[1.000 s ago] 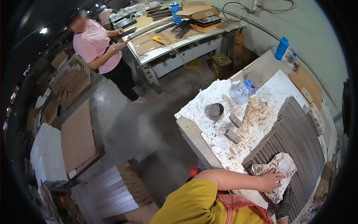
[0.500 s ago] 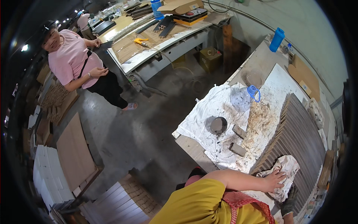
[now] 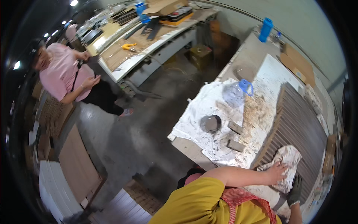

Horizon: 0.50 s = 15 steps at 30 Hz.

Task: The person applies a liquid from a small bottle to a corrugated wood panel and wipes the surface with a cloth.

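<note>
My bare left hand (image 3: pixel 277 173) is on a bunched white rag with brown stains (image 3: pixel 285 158), its fingers curled over the cloth. The rag rests on a row of long grey-brown slats (image 3: pixel 301 128), laid side by side on the bench. My right hand (image 3: pixel 295 191), in a dark glove, lies on the slats just below the rag, its fingers stretched out and partly shadowed. Left of the slats, two small grey-brown blocks (image 3: pixel 235 145) lie near a dark round bowl (image 3: pixel 210 124). A clear jug with a blue lid (image 3: pixel 234 94) stands behind them on a stained white cloth (image 3: pixel 197 113).
Brown dust (image 3: pixel 255 112) covers part of the bench. A blue bottle (image 3: pixel 266 30) and a cardboard box (image 3: pixel 297 64) are at its far end. Across the aisle a person in pink (image 3: pixel 66 72) stands beside another table, where a yellow air gun (image 3: pixel 129 47) lies. Stacked boards (image 3: pixel 79 164) are at left.
My left hand and the rag have slid slightly right and away over the slats. My gloved right hand has come further into view. The whole view has shifted a little.
</note>
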Motion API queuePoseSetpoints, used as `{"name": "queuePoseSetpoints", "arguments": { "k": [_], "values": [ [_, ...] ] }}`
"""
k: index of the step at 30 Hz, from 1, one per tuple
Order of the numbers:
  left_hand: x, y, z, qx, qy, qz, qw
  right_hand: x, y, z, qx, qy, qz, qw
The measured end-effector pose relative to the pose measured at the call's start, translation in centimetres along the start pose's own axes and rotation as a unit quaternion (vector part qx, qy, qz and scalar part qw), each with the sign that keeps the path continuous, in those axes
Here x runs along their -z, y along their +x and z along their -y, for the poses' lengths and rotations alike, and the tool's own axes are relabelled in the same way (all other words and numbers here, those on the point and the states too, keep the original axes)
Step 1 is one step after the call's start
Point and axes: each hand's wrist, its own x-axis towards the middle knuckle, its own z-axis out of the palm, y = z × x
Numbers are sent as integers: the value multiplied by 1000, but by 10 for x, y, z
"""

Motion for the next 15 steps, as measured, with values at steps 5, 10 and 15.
{"name": "queuePoseSetpoints", "arguments": {
  "k": [5, 10, 15],
  "values": [
    [44, -23, -3, 71, -25, 14, 997, 59, 20, 79, 62, -56, -12, 996],
    [70, -25, -4, 41, 55, 19, 997, 42, 17, 56, 13, -109, -14, 994],
    [74, 4, -35, 94, 113, 99, 984, 36, 5, 44, 31, -150, 2, 988]
  ]
}}
